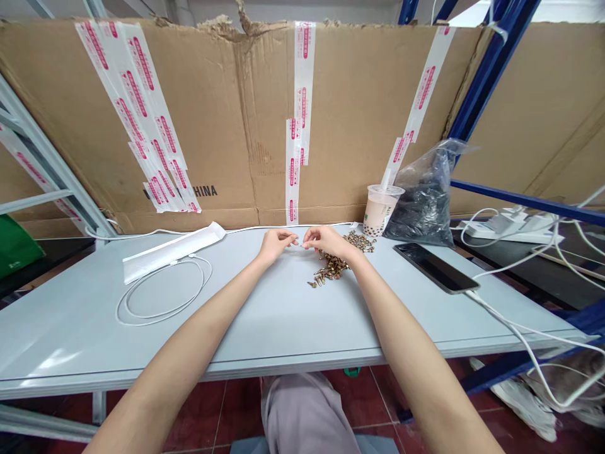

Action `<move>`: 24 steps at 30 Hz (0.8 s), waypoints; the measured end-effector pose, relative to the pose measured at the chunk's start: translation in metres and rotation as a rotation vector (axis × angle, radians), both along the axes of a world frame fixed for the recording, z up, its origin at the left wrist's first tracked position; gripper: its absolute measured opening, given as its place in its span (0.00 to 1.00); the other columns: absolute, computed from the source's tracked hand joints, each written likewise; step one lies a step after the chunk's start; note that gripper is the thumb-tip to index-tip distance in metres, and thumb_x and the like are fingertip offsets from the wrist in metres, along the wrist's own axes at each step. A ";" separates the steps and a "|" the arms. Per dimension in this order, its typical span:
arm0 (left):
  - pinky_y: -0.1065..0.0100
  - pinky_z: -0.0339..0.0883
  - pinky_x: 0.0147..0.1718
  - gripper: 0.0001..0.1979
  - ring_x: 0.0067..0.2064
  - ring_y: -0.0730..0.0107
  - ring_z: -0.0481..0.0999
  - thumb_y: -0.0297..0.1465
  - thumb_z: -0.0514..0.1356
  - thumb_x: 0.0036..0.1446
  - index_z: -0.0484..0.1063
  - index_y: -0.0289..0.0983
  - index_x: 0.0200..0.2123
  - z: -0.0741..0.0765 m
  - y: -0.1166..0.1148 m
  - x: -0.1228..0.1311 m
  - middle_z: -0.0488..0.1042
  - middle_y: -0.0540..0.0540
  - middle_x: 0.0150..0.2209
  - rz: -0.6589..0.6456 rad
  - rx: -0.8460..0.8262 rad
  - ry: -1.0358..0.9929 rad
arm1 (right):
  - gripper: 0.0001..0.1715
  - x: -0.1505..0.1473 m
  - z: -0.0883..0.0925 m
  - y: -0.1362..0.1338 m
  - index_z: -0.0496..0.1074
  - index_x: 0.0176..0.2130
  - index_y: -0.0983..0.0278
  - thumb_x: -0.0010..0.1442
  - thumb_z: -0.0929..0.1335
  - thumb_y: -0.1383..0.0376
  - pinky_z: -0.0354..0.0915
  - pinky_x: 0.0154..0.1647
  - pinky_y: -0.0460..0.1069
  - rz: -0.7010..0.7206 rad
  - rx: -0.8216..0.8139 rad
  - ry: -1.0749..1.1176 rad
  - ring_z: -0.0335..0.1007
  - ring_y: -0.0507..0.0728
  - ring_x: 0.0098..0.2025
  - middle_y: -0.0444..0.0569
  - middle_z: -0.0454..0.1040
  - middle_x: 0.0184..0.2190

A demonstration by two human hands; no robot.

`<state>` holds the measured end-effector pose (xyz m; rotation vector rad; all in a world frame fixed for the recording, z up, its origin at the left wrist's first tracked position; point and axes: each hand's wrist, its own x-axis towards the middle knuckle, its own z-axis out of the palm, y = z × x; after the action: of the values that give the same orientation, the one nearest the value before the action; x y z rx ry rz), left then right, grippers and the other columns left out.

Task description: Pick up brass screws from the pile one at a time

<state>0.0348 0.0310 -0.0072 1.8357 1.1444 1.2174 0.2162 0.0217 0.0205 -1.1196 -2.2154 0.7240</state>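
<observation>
Likely a warehouse: blue racking [494, 69]

Pale blue-grey across the tabletop [70, 328]. At its middle, brassy gold on a heap of screws [333, 268]. Along its far edge, milky pink in a plastic cup of milk tea [379, 211], dotted with dark tapioca pearls, then smoky black in a plastic bag [420, 205]. Near its right end, glossy black on a smartphone [435, 268]. Left on it, plain white on a coiled cable [161, 296]. Behind it, kraft brown on cardboard [227, 126], banded by white packing tape [304, 75] with repeating pink-red print. Right of it, deep blue on shelving uprights [491, 69]. Below it, dark red on floor tiles [368, 403].
</observation>
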 end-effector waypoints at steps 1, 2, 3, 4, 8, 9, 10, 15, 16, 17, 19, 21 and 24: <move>0.68 0.66 0.32 0.12 0.30 0.68 0.74 0.35 0.59 0.47 0.75 0.30 0.29 0.000 0.000 0.001 0.77 0.42 0.26 -0.022 -0.037 -0.061 | 0.12 -0.001 0.000 0.000 0.71 0.31 0.66 0.50 0.67 0.59 0.59 0.25 0.43 0.006 0.016 0.024 0.64 0.48 0.22 0.46 0.74 0.27; 0.68 0.66 0.31 0.12 0.30 0.67 0.74 0.35 0.60 0.47 0.75 0.30 0.29 0.000 0.000 0.002 0.77 0.42 0.26 -0.043 -0.059 -0.101 | 0.13 -0.001 -0.001 0.001 0.71 0.31 0.66 0.49 0.68 0.58 0.59 0.25 0.43 0.009 0.029 0.047 0.64 0.48 0.22 0.46 0.74 0.27; 0.68 0.66 0.32 0.13 0.30 0.67 0.74 0.35 0.60 0.46 0.75 0.30 0.30 0.000 0.000 0.003 0.77 0.42 0.26 -0.057 -0.070 -0.126 | 0.14 -0.001 -0.001 0.001 0.71 0.31 0.66 0.49 0.68 0.57 0.59 0.25 0.43 0.010 0.040 0.066 0.64 0.48 0.22 0.46 0.74 0.26; 0.68 0.65 0.32 0.13 0.30 0.67 0.75 0.36 0.60 0.46 0.75 0.30 0.29 0.000 -0.001 0.004 0.77 0.41 0.27 -0.062 -0.074 -0.139 | 0.14 -0.001 -0.001 0.002 0.71 0.30 0.66 0.49 0.68 0.57 0.59 0.25 0.43 0.008 0.053 0.085 0.64 0.48 0.22 0.46 0.74 0.26; 0.67 0.64 0.33 0.13 0.31 0.67 0.74 0.36 0.61 0.45 0.75 0.31 0.28 0.003 -0.003 0.004 0.77 0.42 0.26 -0.046 -0.071 -0.140 | 0.13 0.000 0.000 0.003 0.71 0.29 0.67 0.49 0.68 0.58 0.60 0.26 0.44 -0.022 0.115 0.145 0.65 0.48 0.23 0.47 0.74 0.25; 0.67 0.64 0.33 0.13 0.31 0.67 0.74 0.37 0.61 0.45 0.75 0.31 0.27 0.003 -0.004 0.004 0.77 0.43 0.26 -0.052 -0.067 -0.138 | 0.13 0.000 0.000 0.003 0.71 0.29 0.67 0.48 0.68 0.58 0.60 0.26 0.44 -0.028 0.125 0.153 0.65 0.48 0.22 0.47 0.74 0.25; 0.67 0.64 0.34 0.13 0.31 0.67 0.74 0.37 0.61 0.46 0.75 0.32 0.27 0.004 -0.005 0.004 0.77 0.43 0.26 -0.064 -0.060 -0.137 | 0.13 -0.001 0.000 0.003 0.71 0.29 0.67 0.48 0.69 0.58 0.60 0.26 0.44 -0.031 0.131 0.159 0.65 0.48 0.22 0.47 0.74 0.25; 0.67 0.64 0.36 0.14 0.32 0.67 0.74 0.39 0.61 0.46 0.76 0.32 0.27 0.006 -0.009 0.007 0.77 0.44 0.27 -0.119 -0.047 -0.163 | 0.12 -0.003 0.002 0.001 0.71 0.28 0.67 0.47 0.69 0.59 0.60 0.26 0.44 -0.030 0.133 0.186 0.65 0.49 0.22 0.47 0.74 0.25; 0.67 0.63 0.36 0.14 0.32 0.66 0.74 0.39 0.61 0.46 0.76 0.32 0.27 0.006 -0.010 0.007 0.77 0.44 0.27 -0.104 -0.051 -0.175 | 0.12 -0.003 0.002 0.001 0.71 0.28 0.67 0.47 0.69 0.59 0.60 0.26 0.44 -0.036 0.128 0.195 0.65 0.49 0.22 0.47 0.74 0.25; 0.66 0.63 0.36 0.14 0.32 0.66 0.74 0.39 0.61 0.45 0.76 0.32 0.27 0.007 -0.011 0.008 0.77 0.44 0.27 -0.082 -0.053 -0.191 | 0.12 -0.004 0.003 0.000 0.71 0.28 0.67 0.47 0.69 0.59 0.61 0.26 0.44 -0.046 0.124 0.208 0.65 0.49 0.22 0.47 0.74 0.24; 0.66 0.63 0.36 0.14 0.33 0.66 0.73 0.39 0.62 0.45 0.76 0.32 0.27 0.009 -0.013 0.009 0.77 0.43 0.27 -0.041 -0.050 -0.222 | 0.12 -0.004 0.005 0.000 0.71 0.28 0.67 0.47 0.70 0.59 0.61 0.25 0.45 -0.075 0.123 0.236 0.66 0.49 0.23 0.47 0.74 0.24; 0.66 0.63 0.36 0.14 0.33 0.66 0.73 0.39 0.62 0.45 0.75 0.33 0.27 0.011 -0.014 0.009 0.77 0.43 0.27 -0.030 -0.049 -0.240 | 0.12 -0.004 0.007 -0.001 0.70 0.27 0.67 0.46 0.70 0.59 0.61 0.25 0.45 -0.099 0.133 0.253 0.66 0.50 0.22 0.47 0.73 0.23; 0.66 0.63 0.35 0.14 0.32 0.66 0.73 0.40 0.62 0.45 0.75 0.33 0.26 0.011 -0.015 0.010 0.77 0.43 0.27 -0.048 -0.049 -0.255 | 0.11 -0.005 0.009 -0.004 0.70 0.26 0.67 0.46 0.70 0.61 0.62 0.25 0.45 -0.115 0.131 0.262 0.66 0.50 0.22 0.47 0.73 0.22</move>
<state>0.0444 0.0156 0.0040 1.6086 0.9745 1.3392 0.2108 0.0181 0.0295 -1.0155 -1.9337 0.6289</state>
